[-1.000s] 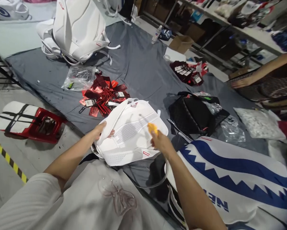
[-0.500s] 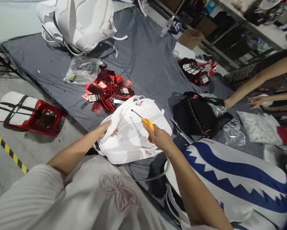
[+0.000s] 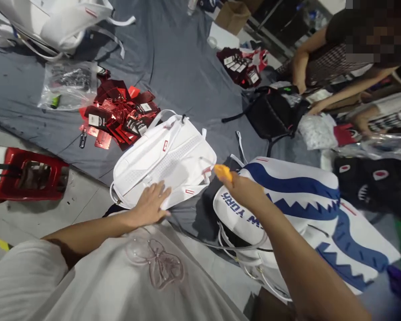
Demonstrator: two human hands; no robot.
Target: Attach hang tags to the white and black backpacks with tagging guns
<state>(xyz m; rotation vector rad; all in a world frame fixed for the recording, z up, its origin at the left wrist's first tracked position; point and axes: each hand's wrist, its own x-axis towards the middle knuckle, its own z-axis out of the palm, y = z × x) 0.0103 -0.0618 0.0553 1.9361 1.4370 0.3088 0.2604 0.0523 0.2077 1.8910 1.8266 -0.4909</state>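
Note:
A white backpack (image 3: 160, 160) lies on the cloth before me, straps and perforated back panel facing up. My left hand (image 3: 151, 203) rests on its near edge with fingers spread, gripping nothing. Just right of the backpack, my right hand (image 3: 242, 189) is wrapped around an orange air blow gun (image 3: 223, 173). Its thin nozzle is blurred and points left over the backpack. A clear hose (image 3: 213, 245) runs below that hand and curves back toward my body.
Red and black hang tags (image 3: 120, 116) lie heaped behind the backpack, beside a clear plastic bag (image 3: 69, 84). White-and-blue backpacks (image 3: 297, 178) are at right. Across the table, co-workers' hands (image 3: 316, 107) are near a black backpack (image 3: 270, 113). A red stool (image 3: 36, 174) stands at left.
My left hand has let go of the backpack's strap and now lies spread on its near edge. The blow gun has moved to the backpack's right side. My view has shifted right.

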